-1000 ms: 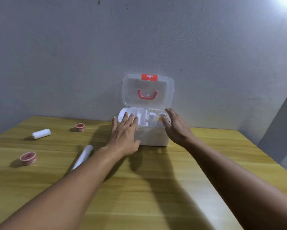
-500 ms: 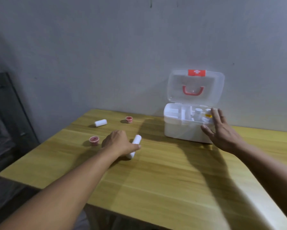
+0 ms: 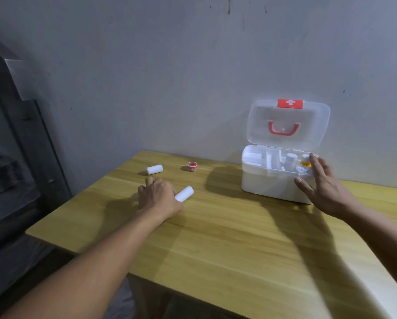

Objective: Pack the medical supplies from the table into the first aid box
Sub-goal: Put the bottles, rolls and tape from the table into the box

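A white bandage roll (image 3: 184, 193) was gripped by the left hand (image 3: 157, 198). The right hand (image 3: 324, 185) was held spread against the open first aid box (image 3: 271, 180).

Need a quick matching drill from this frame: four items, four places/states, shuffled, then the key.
Items
1. first aid box
2. red tape roll
3. far gauze roll
4. near gauze roll

Places/states
A. in the left hand's grip, one end sticking out
B. lying alone nearest the table's far left corner
C. lid up against the wall, right hand at its right end
D. standing on the table between the far roll and the box

Pairs: 1-C, 2-D, 3-B, 4-A
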